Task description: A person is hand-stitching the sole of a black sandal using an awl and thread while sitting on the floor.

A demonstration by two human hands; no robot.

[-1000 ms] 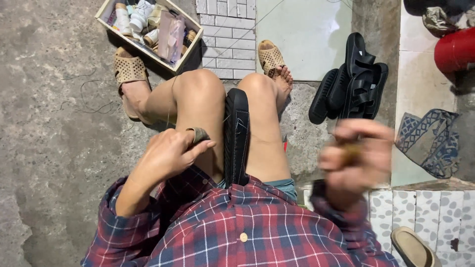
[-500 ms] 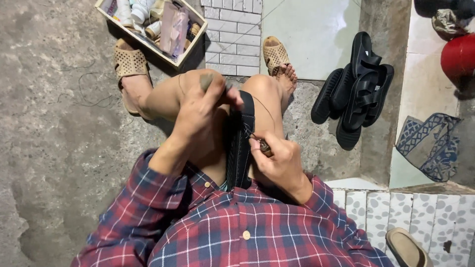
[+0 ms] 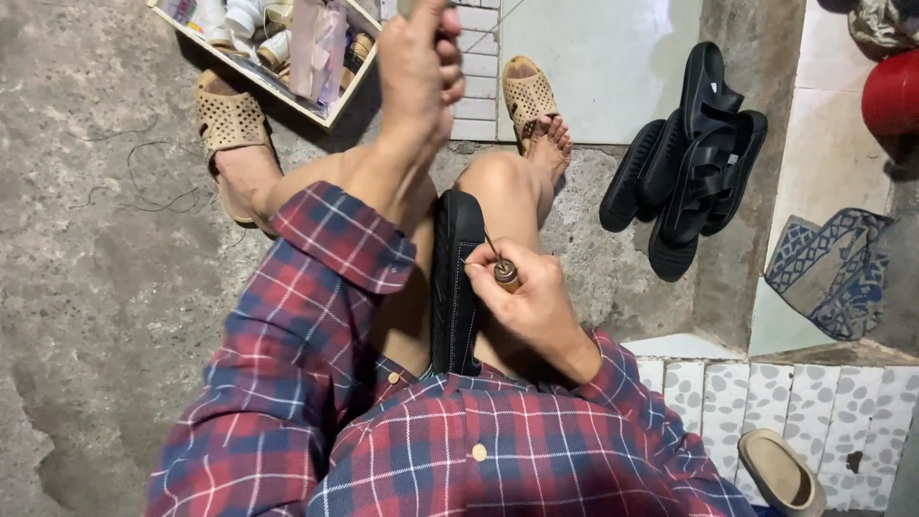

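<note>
A black sandal (image 3: pixel 456 287) stands on edge between the person's bare knees at the centre of the frame, its sole side facing left. The right hand (image 3: pixel 526 302) rests against the sandal's right edge, fingers clenched round a stitching awl (image 3: pixel 504 270) with a brown wooden handle; the awl's thin metal shaft angles up and left, its tip at the sandal's rim. The left hand (image 3: pixel 421 57) is raised toward the top centre of the frame, fingers closed tight, well apart from the sandal. What it pinches is cut off by the top edge and cannot be made out; a thin thread is hard to trace.

The lower end of the sandal is hidden behind the red and blue plaid shirt (image 3: pixel 402 421), and the left forearm covers the left knee.

At the upper left a wooden tray (image 3: pixel 316 101) of small goods lies on the concrete floor (image 3: pixel 86 287), partly cut off. Tan perforated slippers (image 3: pixel 230 120) are on the person's feet. A heap of black sandals (image 3: pixel 694 163) lies at the upper right, beside a patterned blue mat (image 3: pixel 833 273). A beige slipper (image 3: pixel 780 471) sits on the tiled step at the lower right.
</note>
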